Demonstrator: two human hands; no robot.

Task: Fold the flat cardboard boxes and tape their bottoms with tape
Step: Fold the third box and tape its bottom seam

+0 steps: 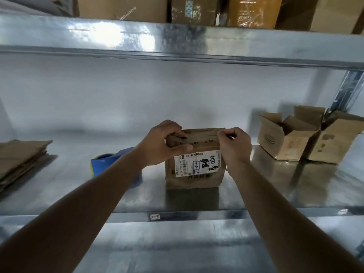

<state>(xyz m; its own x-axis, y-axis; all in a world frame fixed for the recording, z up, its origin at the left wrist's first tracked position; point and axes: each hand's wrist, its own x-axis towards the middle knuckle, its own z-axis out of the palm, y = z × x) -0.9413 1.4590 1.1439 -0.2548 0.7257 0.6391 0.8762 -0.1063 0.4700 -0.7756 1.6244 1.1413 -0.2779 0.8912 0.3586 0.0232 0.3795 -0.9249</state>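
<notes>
Fingers (pixel 173 133) of our left hand (pixel 161 142) are curled over the top left corner of the small box (pixel 194 172), thumb lying flat along its front, so we've got a proper grip on the flaps up there. Our right hand (pixel 234 146) is doing the same on the top right corner, fingertips bunched together and pinching the flap edge. That box stands upright on the metal shelf (pixel 256 194), and its front carries a white shipping label (pixel 199 164) with black marker scribbled on it. Just left of the box, partly hidden behind our left forearm, sits the blue tape roll (pixel 104 164). Further left of the box, at the edge of the view, is a stack of flat boxes (pixel 21 160). Well off to the right of the box are two folded boxes (pixel 307 138) with their top flaps open, touching each other. Above the box, on the upper shelf (pixel 177 38), we can see a row of bigger cartons (pixel 122 8).
</notes>
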